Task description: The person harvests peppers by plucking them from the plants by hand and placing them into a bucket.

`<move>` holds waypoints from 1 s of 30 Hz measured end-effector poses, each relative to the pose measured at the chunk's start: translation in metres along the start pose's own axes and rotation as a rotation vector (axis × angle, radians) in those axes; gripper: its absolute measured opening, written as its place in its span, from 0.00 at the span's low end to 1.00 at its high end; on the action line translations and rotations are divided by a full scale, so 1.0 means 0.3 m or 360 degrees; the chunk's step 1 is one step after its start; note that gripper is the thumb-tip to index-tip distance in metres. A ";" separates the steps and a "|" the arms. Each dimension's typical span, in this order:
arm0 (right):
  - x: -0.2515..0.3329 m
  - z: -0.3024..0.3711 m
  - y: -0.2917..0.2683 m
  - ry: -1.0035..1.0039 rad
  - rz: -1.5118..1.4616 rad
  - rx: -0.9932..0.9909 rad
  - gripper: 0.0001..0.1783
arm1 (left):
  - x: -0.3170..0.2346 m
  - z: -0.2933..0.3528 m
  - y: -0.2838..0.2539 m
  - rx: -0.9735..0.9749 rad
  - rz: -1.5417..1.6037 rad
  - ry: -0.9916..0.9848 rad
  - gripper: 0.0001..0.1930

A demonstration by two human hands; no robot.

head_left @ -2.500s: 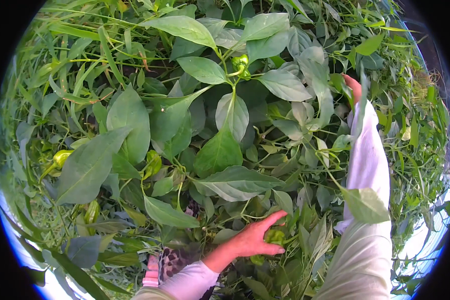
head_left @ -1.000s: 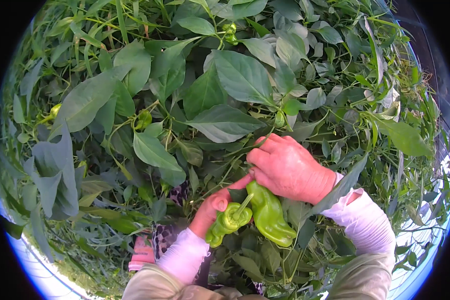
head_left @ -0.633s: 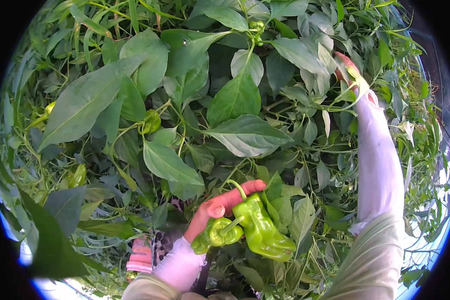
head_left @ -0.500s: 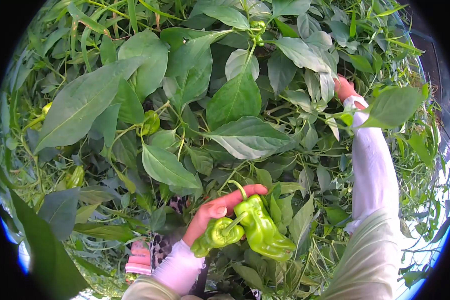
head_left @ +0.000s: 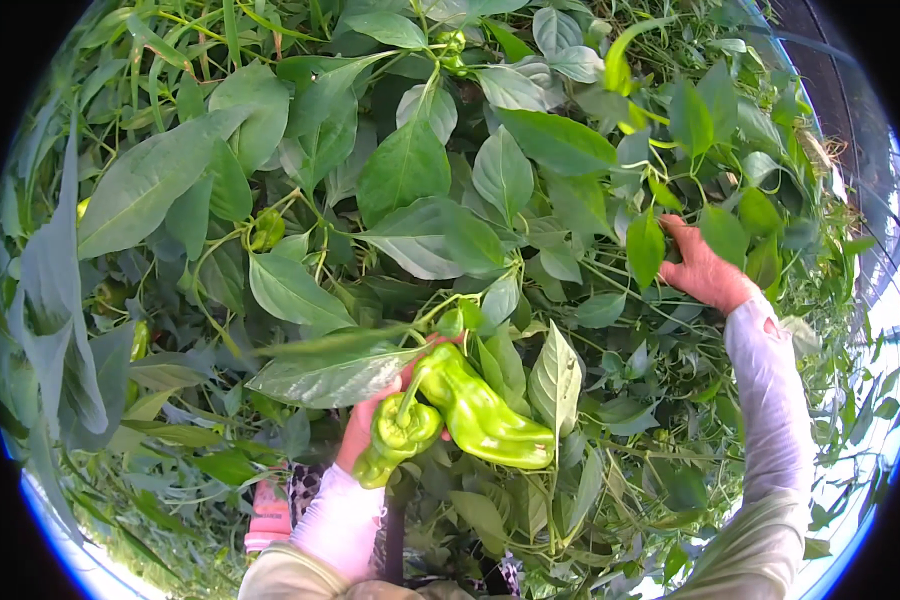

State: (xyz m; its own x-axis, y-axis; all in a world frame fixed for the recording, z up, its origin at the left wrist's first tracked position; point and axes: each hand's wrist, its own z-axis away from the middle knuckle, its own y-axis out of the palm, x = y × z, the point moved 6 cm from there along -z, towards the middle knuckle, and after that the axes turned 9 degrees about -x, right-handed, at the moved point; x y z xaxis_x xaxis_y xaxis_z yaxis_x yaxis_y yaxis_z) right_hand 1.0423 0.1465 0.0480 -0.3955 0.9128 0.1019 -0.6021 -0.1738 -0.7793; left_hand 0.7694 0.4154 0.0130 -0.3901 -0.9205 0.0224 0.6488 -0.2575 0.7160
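Two light-green peppers rest in my left hand (head_left: 358,432), which is closed around them and partly hidden by a leaf. The longer pepper (head_left: 480,405) points to the right, its glossy skin creased; the shorter pepper (head_left: 407,428) shows its stem end. Over on the right, my right hand (head_left: 712,272) reaches into the foliage with thumb and a finger apart. Leaves (head_left: 646,245) hang in front of its fingertips, and I see nothing held in it. A small green pepper (head_left: 267,230) hangs on the plant left of centre.
Dense pepper leaves (head_left: 405,172) fill most of the view. Another pepper (head_left: 139,340) shows at the left among stems. Tiny green fruits (head_left: 452,50) sit near the top. A pink shoe (head_left: 269,515) is below left, and dark sheeting (head_left: 835,75) lies at the upper right.
My right hand has come down and shows more, with leafy stems now before its fingers. My left hand with both peppers has shifted left and slightly up, and a leaf now covers part of it.
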 end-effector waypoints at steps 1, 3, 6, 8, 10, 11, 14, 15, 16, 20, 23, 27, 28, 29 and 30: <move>0.010 0.012 -0.012 -0.0036 -0.0120 -0.0136 0.36 | 0.003 0.002 -0.014 -0.0089 -0.0024 -0.0015 0.43; -0.021 0.017 0.035 0.0165 -0.0081 0.0103 0.38 | -0.005 0.000 -0.022 -0.0078 -0.0041 -0.0039 0.46; -0.060 -0.021 0.037 0.0201 0.0218 0.0047 0.33 | -0.013 -0.011 -0.005 0.0107 0.0000 -0.0069 0.48; -0.076 -0.015 0.031 0.0166 0.0242 0.0187 0.34 | -0.012 -0.014 -0.007 0.0117 -0.0022 -0.0033 0.49; -0.080 0.046 0.032 0.0225 0.0024 0.0512 0.36 | -0.007 -0.009 -0.031 -0.0043 -0.0099 0.0021 0.49; -0.089 0.092 0.014 0.0378 0.0021 0.0510 0.36 | -0.009 -0.004 -0.028 -0.0001 -0.0135 0.0094 0.50; -0.005 0.206 0.002 0.0228 0.0004 0.0528 0.36 | -0.008 0.009 -0.042 -0.0054 -0.0156 0.0158 0.51; 0.022 0.244 0.008 0.0277 0.0000 0.0431 0.33 | -0.007 0.010 -0.032 0.0040 -0.0135 0.0140 0.51; 0.050 0.282 0.024 0.0324 0.0015 0.0326 0.30 | -0.004 0.011 -0.030 0.0065 -0.0112 0.0114 0.50; 0.111 0.370 0.157 0.0286 -0.0123 0.0094 0.25 | -0.009 0.062 -0.062 -0.0264 -0.0192 0.0040 0.41; 0.054 0.400 0.291 0.0465 -0.0194 0.0324 0.31 | -0.013 0.183 -0.055 -0.0343 -0.0185 -0.0005 0.33; 0.021 0.354 0.339 0.0336 -0.0396 0.0085 0.27 | -0.015 0.375 -0.016 -0.0229 -0.0139 -0.0093 0.27; 0.042 0.346 0.334 0.0133 -0.0572 0.0013 0.26 | -0.012 0.406 -0.040 -0.0479 -0.0350 -0.0033 0.27; 0.063 0.337 0.361 0.0015 -0.0142 0.0019 0.26 | -0.003 0.394 -0.003 -0.0165 -0.0232 -0.0046 0.28; 0.049 0.329 0.376 0.0058 0.0339 0.0055 0.27 | 0.000 0.377 0.007 -0.0065 -0.0298 -0.0003 0.30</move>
State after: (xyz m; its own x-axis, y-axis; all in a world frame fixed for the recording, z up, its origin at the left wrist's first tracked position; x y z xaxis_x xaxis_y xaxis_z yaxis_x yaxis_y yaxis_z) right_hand 0.9003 0.1038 0.0227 -0.4915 0.8666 -0.0857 -0.5312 -0.3764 -0.7591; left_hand 0.6971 0.4481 0.0934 -0.5078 -0.8547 -0.1072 0.5909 -0.4362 0.6787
